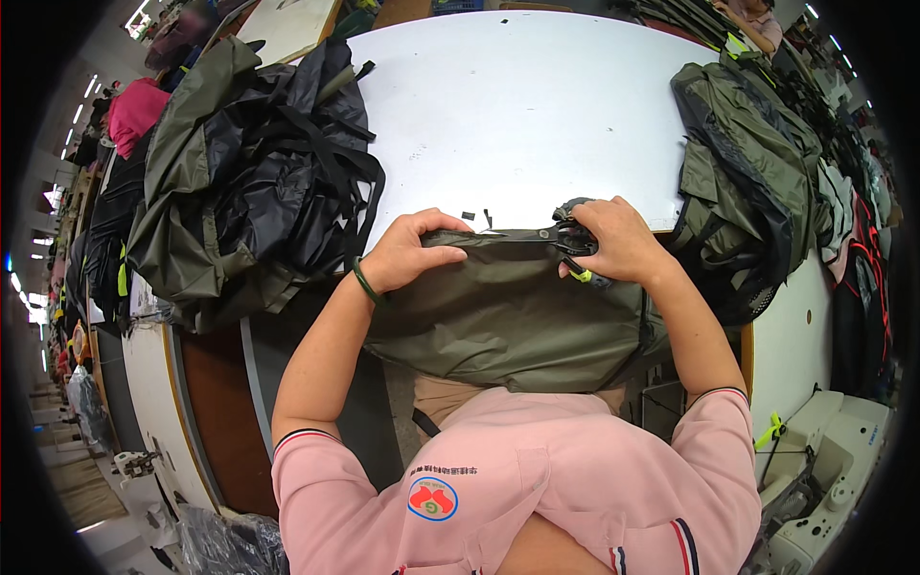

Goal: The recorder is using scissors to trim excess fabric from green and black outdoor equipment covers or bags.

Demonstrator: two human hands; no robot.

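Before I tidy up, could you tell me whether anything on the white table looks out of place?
Two small black scraps lie loose on the white table just beyond the olive fabric piece; nothing else stands out.

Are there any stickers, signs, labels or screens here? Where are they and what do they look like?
Round badge: on the chest of the pink shirt, a circle with a blue rim, red and green shapes inside, and a short dark line of print above it.
No signs, screens or packages show clearly; the olive bag held by the left hand and right hand shows no label.
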